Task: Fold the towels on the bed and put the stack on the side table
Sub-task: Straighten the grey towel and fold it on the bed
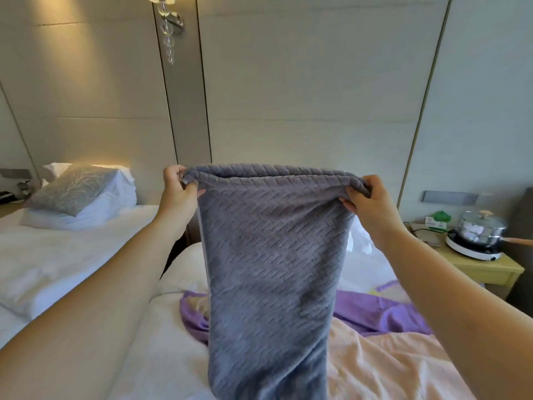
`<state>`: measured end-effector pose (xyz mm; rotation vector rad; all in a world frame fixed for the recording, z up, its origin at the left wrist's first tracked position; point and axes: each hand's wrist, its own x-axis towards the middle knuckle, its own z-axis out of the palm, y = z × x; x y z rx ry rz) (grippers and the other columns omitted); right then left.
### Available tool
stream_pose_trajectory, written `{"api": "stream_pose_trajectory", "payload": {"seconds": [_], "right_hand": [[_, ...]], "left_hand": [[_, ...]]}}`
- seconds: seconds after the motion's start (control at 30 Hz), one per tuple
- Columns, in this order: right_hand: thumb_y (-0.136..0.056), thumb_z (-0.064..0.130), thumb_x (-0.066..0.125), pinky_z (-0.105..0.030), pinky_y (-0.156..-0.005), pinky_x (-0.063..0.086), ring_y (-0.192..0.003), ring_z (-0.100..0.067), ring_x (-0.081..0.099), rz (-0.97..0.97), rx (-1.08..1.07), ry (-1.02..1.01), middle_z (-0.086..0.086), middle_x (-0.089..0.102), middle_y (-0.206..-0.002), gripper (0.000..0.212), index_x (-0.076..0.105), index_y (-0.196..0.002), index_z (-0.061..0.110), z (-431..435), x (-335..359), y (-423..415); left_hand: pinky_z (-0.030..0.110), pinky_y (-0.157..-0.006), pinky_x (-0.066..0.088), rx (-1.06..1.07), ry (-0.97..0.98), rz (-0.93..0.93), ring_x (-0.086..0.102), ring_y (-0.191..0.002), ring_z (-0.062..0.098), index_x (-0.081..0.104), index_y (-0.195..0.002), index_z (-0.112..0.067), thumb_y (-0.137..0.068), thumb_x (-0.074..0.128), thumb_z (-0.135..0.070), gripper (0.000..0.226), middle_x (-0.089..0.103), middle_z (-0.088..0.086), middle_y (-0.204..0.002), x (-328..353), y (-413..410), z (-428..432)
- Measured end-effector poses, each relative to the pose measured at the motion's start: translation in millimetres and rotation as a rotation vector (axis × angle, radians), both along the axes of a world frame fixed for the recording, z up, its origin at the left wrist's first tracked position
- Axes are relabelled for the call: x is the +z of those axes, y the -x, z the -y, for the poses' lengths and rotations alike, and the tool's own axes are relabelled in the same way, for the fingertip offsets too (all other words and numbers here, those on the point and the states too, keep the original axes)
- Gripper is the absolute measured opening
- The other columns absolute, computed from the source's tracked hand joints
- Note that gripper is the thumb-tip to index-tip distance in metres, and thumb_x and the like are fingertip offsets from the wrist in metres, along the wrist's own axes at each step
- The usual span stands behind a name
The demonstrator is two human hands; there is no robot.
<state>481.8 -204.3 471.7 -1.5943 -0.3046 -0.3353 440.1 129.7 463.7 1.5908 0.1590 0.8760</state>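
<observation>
A grey towel [271,269] with a woven zigzag texture hangs doubled over in the air above the bed [161,342]. My left hand [180,187] pinches its upper left corner and my right hand [364,202] grips its upper right corner, holding the top edge stretched level. Under it on the white sheet lie a purple towel [375,313] and a peach towel [383,368], both loose and rumpled. The grey towel hides part of each. The yellowish side table [487,269] stands at the right of the bed.
On the side table sit a small cooker with a lidded steel pot [478,229] and a tissue box [435,220]. A second bed with pillows [78,194] lies to the left across a narrow gap. A wall lamp [168,27] hangs above.
</observation>
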Motion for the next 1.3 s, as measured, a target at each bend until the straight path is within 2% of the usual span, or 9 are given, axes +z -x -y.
{"api": "stream_pose_trajectory", "payload": {"seconds": [0.1,0.27,0.43,0.57,0.7,0.83,0.97,1.1,1.3], "right_hand": [[-0.094,0.009,0.055,-0.04,-0.09,0.052,-0.089,-0.017,0.058,0.054,0.008,0.006,-0.001,0.054,-0.087,0.013,0.048,-0.087,0.018,3,18,10],[-0.092,0.01,0.058,-0.045,-0.091,0.053,-0.091,-0.022,0.062,0.059,0.019,0.044,-0.002,0.058,-0.088,0.013,0.05,-0.088,0.019,26,20,58],[-0.084,0.008,0.068,-0.054,-0.088,0.049,-0.081,-0.025,0.056,-0.113,0.015,0.239,-0.012,0.057,-0.08,0.014,0.055,-0.082,0.008,71,-47,137],[-0.079,0.004,0.073,-0.04,-0.067,0.041,-0.069,-0.018,0.05,-0.284,0.067,0.337,0.004,0.054,-0.061,0.022,0.055,-0.072,0.013,97,-129,225],[-0.08,-0.002,0.07,-0.04,-0.071,0.04,-0.073,-0.021,0.049,-0.433,0.1,0.311,-0.007,0.054,-0.069,0.016,0.057,-0.077,0.008,106,-197,310],[-0.081,-0.001,0.069,-0.033,-0.07,0.042,-0.072,-0.016,0.053,-0.554,0.136,0.334,-0.003,0.059,-0.072,0.012,0.059,-0.081,0.005,117,-245,393],[-0.081,-0.006,0.068,-0.009,-0.059,0.045,-0.069,0.003,0.063,-0.652,0.194,0.347,0.006,0.071,-0.088,0.01,0.061,-0.087,-0.005,122,-278,466],[-0.079,-0.01,0.068,-0.009,-0.059,0.047,-0.085,-0.009,0.066,-0.726,0.227,0.351,0.0,0.067,-0.109,0.012,0.057,-0.085,-0.009,128,-318,528],[-0.071,-0.008,0.076,-0.02,-0.074,0.047,-0.095,-0.022,0.061,-0.637,0.203,0.537,-0.006,0.065,-0.106,0.025,0.062,-0.07,0.013,139,-388,618]], "left_hand": [[0.027,-0.091,0.051,-0.032,0.001,0.06,0.061,-0.105,0.009,0.035,-0.113,-0.027,-0.099,0.044,-0.01,0.024,0.048,-0.012,-0.109,18,3,-4],[0.034,-0.096,0.048,-0.073,-0.002,0.034,0.056,-0.112,0.016,0.039,-0.106,-0.028,-0.096,0.049,-0.006,0.026,0.05,-0.006,-0.109,26,56,11],[0.02,-0.055,0.038,-0.161,0.033,-0.136,0.047,-0.059,0.011,0.045,-0.082,-0.016,-0.084,0.039,0.015,0.032,0.054,0.001,-0.075,-30,174,30],[0.022,-0.045,0.031,-0.229,-0.009,-0.393,0.04,-0.049,0.017,0.045,-0.075,-0.007,-0.082,0.04,0.024,0.032,0.048,0.013,-0.071,-109,258,34],[0.028,-0.048,0.025,-0.234,0.135,-0.489,0.033,-0.043,0.014,0.039,-0.074,-0.007,-0.079,0.038,0.026,0.034,0.051,0.017,-0.08,-183,335,41],[0.028,-0.055,0.032,-0.254,0.203,-0.606,0.042,-0.065,0.02,0.043,-0.07,-0.011,-0.077,0.041,0.024,0.036,0.06,0.013,-0.094,-241,410,45],[0.032,-0.068,0.037,-0.251,0.093,-0.766,0.056,-0.087,0.02,0.048,-0.06,-0.024,-0.077,0.046,0.019,0.046,0.065,0.002,-0.099,-285,489,52],[0.021,-0.058,0.041,-0.21,-0.013,-0.864,0.059,-0.086,0.014,0.048,-0.075,-0.009,-0.077,0.051,0.016,0.026,0.068,-0.003,-0.098,-325,564,64],[0.026,-0.074,0.045,-0.204,-0.092,-0.951,0.062,-0.093,0.02,0.052,-0.074,-0.011,-0.084,0.06,0.007,0.022,0.067,-0.003,-0.1,-397,666,78]]}}
